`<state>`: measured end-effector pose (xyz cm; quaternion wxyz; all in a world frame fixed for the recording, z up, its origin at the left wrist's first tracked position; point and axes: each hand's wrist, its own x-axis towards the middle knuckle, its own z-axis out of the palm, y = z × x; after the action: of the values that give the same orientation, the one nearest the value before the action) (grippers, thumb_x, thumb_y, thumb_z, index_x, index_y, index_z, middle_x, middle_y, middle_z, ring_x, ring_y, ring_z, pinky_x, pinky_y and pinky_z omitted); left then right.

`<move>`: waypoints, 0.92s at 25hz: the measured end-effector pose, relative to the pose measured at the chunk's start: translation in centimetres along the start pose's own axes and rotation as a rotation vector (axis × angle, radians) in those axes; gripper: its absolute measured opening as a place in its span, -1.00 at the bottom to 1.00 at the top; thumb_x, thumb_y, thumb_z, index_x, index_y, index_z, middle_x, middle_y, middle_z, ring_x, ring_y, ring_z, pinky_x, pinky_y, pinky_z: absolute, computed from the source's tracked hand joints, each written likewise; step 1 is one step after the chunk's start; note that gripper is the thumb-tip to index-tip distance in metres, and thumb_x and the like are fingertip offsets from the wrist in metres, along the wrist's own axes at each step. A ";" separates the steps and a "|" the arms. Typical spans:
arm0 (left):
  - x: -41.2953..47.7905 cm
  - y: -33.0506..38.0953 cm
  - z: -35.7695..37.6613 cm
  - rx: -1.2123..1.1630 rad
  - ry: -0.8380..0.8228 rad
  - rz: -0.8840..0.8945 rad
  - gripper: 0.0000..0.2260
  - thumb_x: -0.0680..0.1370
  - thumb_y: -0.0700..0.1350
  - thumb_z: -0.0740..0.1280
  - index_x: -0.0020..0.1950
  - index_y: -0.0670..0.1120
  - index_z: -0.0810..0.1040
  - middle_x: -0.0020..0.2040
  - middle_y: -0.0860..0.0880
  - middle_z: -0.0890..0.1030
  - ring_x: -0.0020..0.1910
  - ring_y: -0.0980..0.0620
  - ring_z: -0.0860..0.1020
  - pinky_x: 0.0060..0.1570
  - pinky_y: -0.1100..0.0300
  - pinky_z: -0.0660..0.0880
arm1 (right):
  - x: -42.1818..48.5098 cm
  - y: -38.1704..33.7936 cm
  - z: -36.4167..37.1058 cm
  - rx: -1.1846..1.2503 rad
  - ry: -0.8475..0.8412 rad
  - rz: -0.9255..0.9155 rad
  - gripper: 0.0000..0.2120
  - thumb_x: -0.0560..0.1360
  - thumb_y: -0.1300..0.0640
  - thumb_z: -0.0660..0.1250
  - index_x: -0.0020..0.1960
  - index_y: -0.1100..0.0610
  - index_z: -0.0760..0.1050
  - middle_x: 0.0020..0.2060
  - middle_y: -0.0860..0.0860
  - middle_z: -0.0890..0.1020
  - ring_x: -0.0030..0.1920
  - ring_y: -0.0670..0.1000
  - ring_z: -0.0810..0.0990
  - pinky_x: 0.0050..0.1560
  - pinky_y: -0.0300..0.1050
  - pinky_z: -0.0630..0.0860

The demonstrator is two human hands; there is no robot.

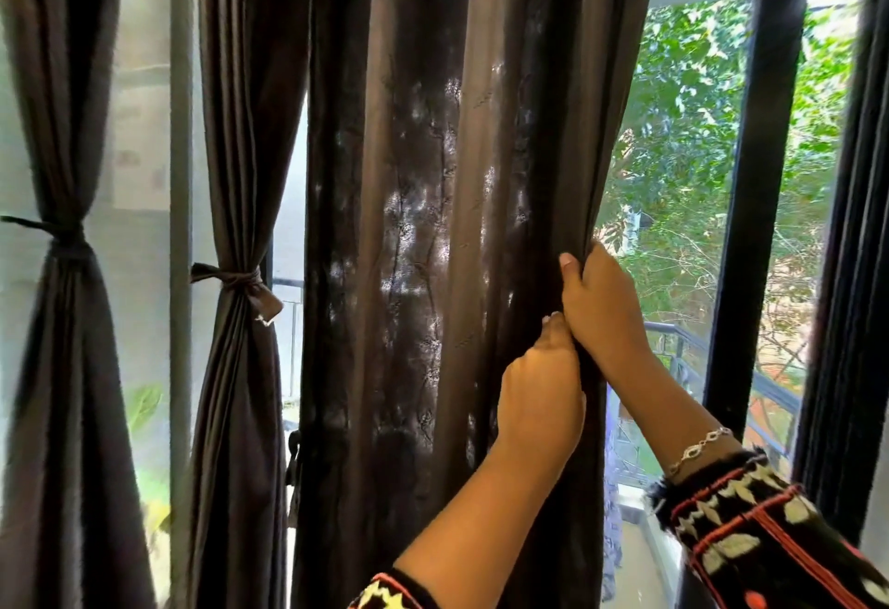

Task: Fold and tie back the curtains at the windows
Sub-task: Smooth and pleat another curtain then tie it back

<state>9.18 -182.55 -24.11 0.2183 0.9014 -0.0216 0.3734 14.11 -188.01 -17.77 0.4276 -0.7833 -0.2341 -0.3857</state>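
Observation:
A wide dark brown curtain (pixel 433 224) hangs loose in the middle of the window, with light showing through its weave. My right hand (pixel 601 305) grips the curtain's right edge, fingers curled round the fabric. Just below it my left hand (pixel 539 392) grips the same edge. Two other dark curtains hang gathered at the left: one at the far left (pixel 62 368) with a dark tie (pixel 62 228) around it, and one beside it (pixel 235 127) with a brown knotted tie (pixel 240 284).
A black window frame post (pixel 755 175) stands right of my hands, with another dark curtain (pixel 856 272) at the far right. Green trees (pixel 683 151) and a balcony railing (pixel 683 349) show through the glass. A grey post (pixel 180 175) stands between the two tied curtains.

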 end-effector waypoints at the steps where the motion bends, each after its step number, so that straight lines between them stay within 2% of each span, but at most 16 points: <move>1: -0.1 -0.8 0.2 0.059 0.121 0.090 -0.57 0.49 -0.30 0.18 0.37 -0.20 0.33 0.15 -0.20 0.58 0.08 -0.23 0.56 -0.06 0.03 0.45 | 0.1 0.0 0.0 -0.029 -0.002 0.002 -0.71 0.61 0.14 0.11 0.19 0.33 0.39 0.05 0.30 0.57 0.08 0.30 0.52 0.00 0.10 0.44; 2: -0.1 -1.9 0.6 0.134 0.276 0.184 -0.63 0.47 -0.26 0.20 0.28 -0.21 0.44 0.15 -0.18 0.60 0.12 -0.20 0.57 -0.04 0.09 0.49 | 0.1 0.1 0.0 -0.048 -0.003 0.002 -0.71 0.61 0.15 0.10 0.19 0.34 0.38 0.06 0.31 0.56 0.09 0.31 0.51 0.02 0.13 0.45; 3: -0.1 -2.8 1.0 0.184 0.441 0.286 -0.68 0.48 -0.20 0.20 0.21 -0.21 0.50 0.17 -0.18 0.59 0.22 -0.18 0.52 0.06 0.11 0.49 | 0.1 0.1 0.0 -0.062 -0.001 0.002 -0.72 0.61 0.15 0.09 0.20 0.33 0.38 0.07 0.32 0.56 0.10 0.31 0.51 0.03 0.14 0.44; 4: -0.2 -3.6 1.3 0.206 0.577 0.356 -0.69 0.50 -0.16 0.20 0.21 -0.21 0.50 0.23 -0.19 0.55 0.33 -0.20 0.40 0.23 0.03 0.40 | 0.0 0.0 0.1 -0.075 0.003 -0.002 -0.72 0.61 0.15 0.08 0.19 0.33 0.37 0.08 0.31 0.56 0.10 0.32 0.51 0.04 0.13 0.43; 5: -0.3 -4.2 1.3 0.210 0.682 0.360 -0.67 0.53 -0.13 0.19 0.26 -0.20 0.45 0.31 -0.21 0.48 0.41 -0.21 0.27 0.36 -0.07 0.23 | 0.0 0.0 0.1 -0.089 0.007 -0.011 -0.72 0.62 0.15 0.08 0.19 0.33 0.37 0.08 0.31 0.56 0.10 0.32 0.51 0.03 0.12 0.42; 7: -0.6 -4.5 0.5 0.091 0.783 0.187 -0.57 0.55 -0.07 0.19 0.40 -0.16 0.27 0.45 -0.23 0.26 0.48 -0.20 0.06 0.43 -0.16 0.03 | 0.0 0.0 0.2 -0.115 0.008 -0.031 -0.72 0.62 0.16 0.07 0.20 0.32 0.37 0.08 0.30 0.56 0.09 0.32 0.51 0.01 0.09 0.40; 8: -0.8 -4.3 0.0 -0.048 0.748 0.055 -0.50 0.55 -0.07 0.20 0.45 -0.14 0.17 0.49 -0.22 0.16 0.49 -0.15 0.04 0.45 -0.12 0.05 | 0.0 0.0 0.3 -0.126 0.006 -0.034 -0.72 0.62 0.16 0.06 0.21 0.32 0.37 0.08 0.30 0.56 0.09 0.32 0.51 0.00 0.08 0.40; 9: -1.0 -4.0 -0.5 -0.196 0.658 -0.067 -0.45 0.56 -0.10 0.22 0.49 -0.13 0.08 0.51 -0.18 0.14 0.49 -0.10 0.11 0.44 -0.05 0.15 | 0.0 -0.1 0.4 -0.131 0.007 -0.034 -0.72 0.62 0.16 0.06 0.21 0.32 0.36 0.08 0.29 0.57 0.09 0.32 0.51 0.00 0.07 0.40; 10: -1.2 -3.9 -0.6 -0.299 0.532 -0.157 -0.42 0.56 -0.15 0.22 0.51 -0.11 0.02 0.48 -0.15 0.23 0.43 -0.06 0.26 0.36 0.03 0.29 | 0.0 -0.2 0.5 -0.128 0.008 -0.031 -0.71 0.62 0.15 0.06 0.22 0.31 0.37 0.08 0.29 0.57 0.09 0.32 0.50 -0.01 0.06 0.39; 12: -1.2 -3.8 -0.3 -0.226 0.312 -0.221 -0.40 0.56 -0.27 0.17 0.53 -0.07 -0.03 0.23 -0.15 0.53 0.13 -0.10 0.53 0.05 0.12 0.44 | 0.0 -0.4 0.7 -0.112 0.010 -0.017 -0.71 0.62 0.15 0.06 0.20 0.32 0.38 0.06 0.30 0.57 0.09 0.32 0.50 -0.02 0.04 0.38; 13: -1.3 -3.7 0.0 -0.169 0.248 -0.216 -0.38 0.55 -0.31 0.15 0.53 -0.05 -0.04 0.10 -0.16 0.58 0.01 -0.12 0.56 -0.04 0.12 0.43 | 0.0 -0.5 0.8 -0.103 0.012 -0.010 -0.72 0.63 0.16 0.06 0.18 0.33 0.38 0.05 0.30 0.57 0.09 0.32 0.50 -0.04 0.04 0.37; 14: -1.4 -3.4 0.3 -0.150 0.216 -0.199 -0.36 0.53 -0.32 0.14 0.53 -0.04 -0.05 0.06 -0.17 0.58 -0.03 -0.14 0.55 -0.08 0.11 0.42 | 0.0 -0.6 0.9 -0.092 0.014 -0.005 -0.72 0.63 0.16 0.06 0.16 0.35 0.39 0.04 0.31 0.56 0.08 0.32 0.50 -0.04 0.04 0.36; 19: -0.9 -1.8 1.1 -0.156 0.154 -0.115 -0.37 0.56 -0.25 0.13 0.53 -0.06 -0.13 0.19 -0.17 0.53 0.10 -0.17 0.52 -0.02 0.05 0.39 | 0.3 -0.5 2.0 0.000 0.033 0.030 -0.74 0.61 0.20 0.07 0.03 0.39 0.42 -0.07 0.37 0.56 0.00 0.34 0.52 -0.13 0.07 0.35; 21: -0.6 -1.7 1.4 -0.161 0.147 -0.079 -0.39 0.55 -0.28 0.12 0.53 -0.08 -0.07 0.18 -0.18 0.55 0.07 -0.20 0.53 -0.04 0.02 0.41 | 0.3 -0.4 2.4 0.056 0.020 0.032 -0.68 0.62 0.10 0.07 -0.07 0.33 0.44 -0.24 0.29 0.54 -0.08 0.30 0.54 -0.17 0.05 0.36; 23: -0.1 -2.1 1.9 -0.164 0.164 -0.065 -0.46 0.53 -0.29 0.08 0.52 -0.12 0.08 0.16 -0.17 0.57 0.03 -0.20 0.55 -0.06 0.04 0.42 | -0.1 -0.6 2.7 0.072 -0.015 0.023 -0.61 0.59 -0.08 0.09 -0.20 0.20 0.42 -0.34 0.13 0.49 -0.15 0.23 0.54 -0.20 -0.01 0.35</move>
<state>10.74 -181.49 -26.16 0.3042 0.8471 -0.0050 0.4357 14.73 -185.43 -18.50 0.4582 -0.7729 -0.2418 -0.3663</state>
